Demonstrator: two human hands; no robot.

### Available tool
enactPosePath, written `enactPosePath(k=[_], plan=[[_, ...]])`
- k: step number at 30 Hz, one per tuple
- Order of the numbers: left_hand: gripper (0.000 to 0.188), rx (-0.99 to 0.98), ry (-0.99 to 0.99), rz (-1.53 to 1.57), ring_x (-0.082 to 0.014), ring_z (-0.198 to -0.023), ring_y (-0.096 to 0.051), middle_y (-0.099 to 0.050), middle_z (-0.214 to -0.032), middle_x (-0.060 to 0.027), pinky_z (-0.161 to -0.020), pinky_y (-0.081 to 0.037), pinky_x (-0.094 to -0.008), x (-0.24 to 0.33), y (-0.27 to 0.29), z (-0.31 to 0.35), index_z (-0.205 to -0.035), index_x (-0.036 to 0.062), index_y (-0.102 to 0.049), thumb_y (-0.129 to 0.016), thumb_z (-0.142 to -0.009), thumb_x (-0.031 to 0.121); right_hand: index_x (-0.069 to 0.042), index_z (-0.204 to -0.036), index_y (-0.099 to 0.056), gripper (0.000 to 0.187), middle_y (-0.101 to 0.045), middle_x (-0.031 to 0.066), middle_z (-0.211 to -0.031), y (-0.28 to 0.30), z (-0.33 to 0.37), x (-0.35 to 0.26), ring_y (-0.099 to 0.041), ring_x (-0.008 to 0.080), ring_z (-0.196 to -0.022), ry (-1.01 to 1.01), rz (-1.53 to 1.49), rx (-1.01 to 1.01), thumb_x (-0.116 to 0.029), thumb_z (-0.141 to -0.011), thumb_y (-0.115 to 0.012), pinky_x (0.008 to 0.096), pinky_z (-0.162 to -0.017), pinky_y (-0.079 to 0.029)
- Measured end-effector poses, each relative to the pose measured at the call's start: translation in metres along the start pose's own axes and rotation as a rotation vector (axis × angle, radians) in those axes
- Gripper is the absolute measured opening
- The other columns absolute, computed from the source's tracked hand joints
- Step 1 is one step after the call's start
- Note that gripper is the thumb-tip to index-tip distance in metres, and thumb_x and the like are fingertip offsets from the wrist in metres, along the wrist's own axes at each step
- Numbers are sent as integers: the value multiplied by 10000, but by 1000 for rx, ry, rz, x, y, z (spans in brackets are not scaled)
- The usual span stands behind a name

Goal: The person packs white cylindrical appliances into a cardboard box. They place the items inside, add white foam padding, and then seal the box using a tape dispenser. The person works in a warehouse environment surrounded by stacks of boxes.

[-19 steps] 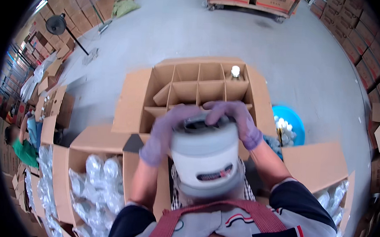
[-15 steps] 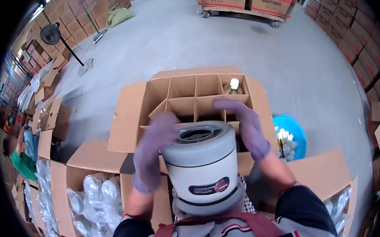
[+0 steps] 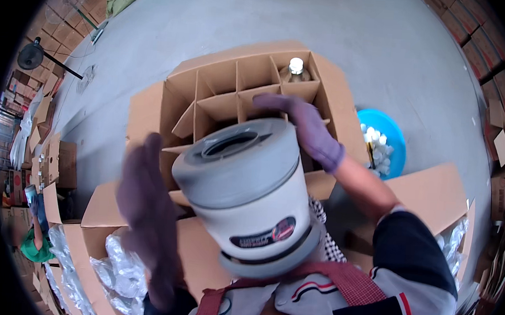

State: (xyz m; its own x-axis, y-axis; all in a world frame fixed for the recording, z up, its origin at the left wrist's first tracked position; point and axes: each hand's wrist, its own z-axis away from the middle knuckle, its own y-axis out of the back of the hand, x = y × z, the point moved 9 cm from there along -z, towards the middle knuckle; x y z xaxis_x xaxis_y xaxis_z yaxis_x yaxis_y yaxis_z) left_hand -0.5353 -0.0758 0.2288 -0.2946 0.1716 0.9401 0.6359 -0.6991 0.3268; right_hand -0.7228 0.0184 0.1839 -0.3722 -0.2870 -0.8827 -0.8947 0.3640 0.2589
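An open cardboard carton (image 3: 144, 112) with cardboard dividers (image 3: 215, 101) stands before me. A clear bottle with a white cap (image 3: 295, 70) is in its far right compartment. A white cylinder with a grey top (image 3: 245, 180) and a dark oval label is close to my chest and hides the carton's near part. To its left, my left hand (image 3: 149, 214), in a purple-grey glove, is raised with fingers stretched, blurred and holding nothing visible. My right hand (image 3: 307, 126), gloved alike, reaches over the dividers on the right, fingers extended, with nothing visible in it.
A blue basin (image 3: 396, 147) of white caps sits right of the carton. Near left, another carton (image 3: 97, 246) holds plastic-wrapped items (image 3: 121, 271). A black fan (image 3: 31, 55) stands far left. A person in green (image 3: 36, 246) is at the left edge. Stacked cartons (image 3: 477, 38) line the right.
My left hand has swung left and toward me, away from the cylinder. My right hand remains over the carton's right side. The whole view has shifted, with the carton now higher and further left.
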Motion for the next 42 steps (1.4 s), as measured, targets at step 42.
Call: enactPosePath(k=[42], plan=[[686, 46, -666, 579, -218, -1221, -383, -385, -1328, -125, -1021, -316, -321, 121, -28, 67, -1383, 30, -257, -532, -828, 324, -62, -1357, -322, 634, -475, 67, -1175, 26, 27, -133, -487, 185, -1043, -136, -723, 8, -518, -919, -371, 325, -935, -383]])
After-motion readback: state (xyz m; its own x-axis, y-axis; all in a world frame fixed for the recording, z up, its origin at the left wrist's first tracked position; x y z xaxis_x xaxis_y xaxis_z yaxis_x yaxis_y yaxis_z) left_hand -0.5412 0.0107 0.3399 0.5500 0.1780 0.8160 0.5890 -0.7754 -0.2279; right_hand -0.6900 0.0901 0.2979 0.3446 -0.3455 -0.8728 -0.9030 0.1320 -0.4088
